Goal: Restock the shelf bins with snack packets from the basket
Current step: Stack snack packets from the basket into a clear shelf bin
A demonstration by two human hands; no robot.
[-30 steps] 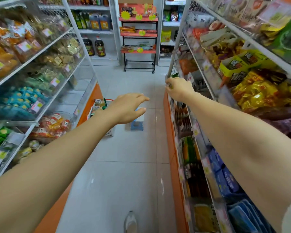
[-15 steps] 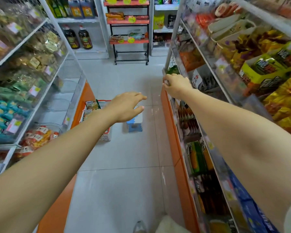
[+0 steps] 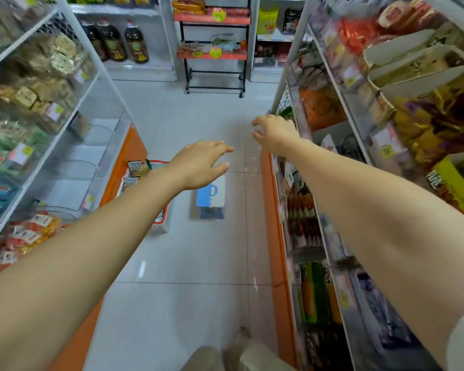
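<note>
A red-rimmed white basket point(image 3: 160, 223) stands on the floor beside the left shelf unit, with snack packets point(image 3: 137, 168) sticking up at its far end. Most of the basket is hidden behind my left forearm. My left hand point(image 3: 201, 164) hovers over the aisle just right of the basket, fingers spread and holding nothing. My right hand point(image 3: 275, 132) is out in the aisle next to the right shelf's front edge, fingers loosely curved and empty. Clear shelf bins point(image 3: 73, 167) on the left unit look partly unfilled.
A small blue-and-white step stool point(image 3: 210, 198) sits in the middle of the aisle past the basket. Stocked shelves point(image 3: 386, 135) line the right side. A black wheeled rack point(image 3: 214, 52) and oil bottles point(image 3: 113, 41) stand at the aisle's far end. My foot point(image 3: 241, 346) shows at the bottom.
My right hand has come off the right shelf's edge and now hangs free in the aisle. The view has tipped downward and moved forward, toward the basket.
</note>
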